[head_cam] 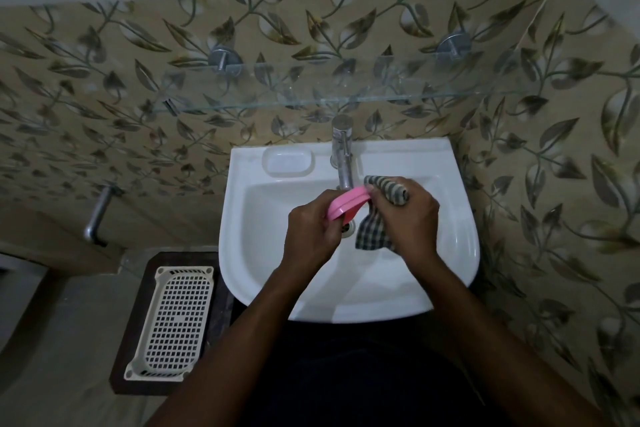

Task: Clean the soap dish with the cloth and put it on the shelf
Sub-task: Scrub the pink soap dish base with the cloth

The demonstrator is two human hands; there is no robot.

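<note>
Over the white sink (pixel 460 253), my left hand (pixel 311 229) grips a pink soap dish (pixel 346 203) by its left end, tilted on edge. My right hand (pixel 408 215) holds a dark checked cloth (pixel 372 232) bunched against the dish's right end; part of the cloth hangs down into the basin. A glass shelf (pixel 346 94) on two metal brackets runs along the wall above the tap, with nothing on it.
A chrome tap (pixel 343 152) stands at the sink's back, just behind the dish. A moulded soap recess (pixel 288 161) sits left of it. A cream perforated plastic basket (pixel 176 322) lies on a dark stand at lower left. A metal pipe (pixel 98 215) juts from the left wall.
</note>
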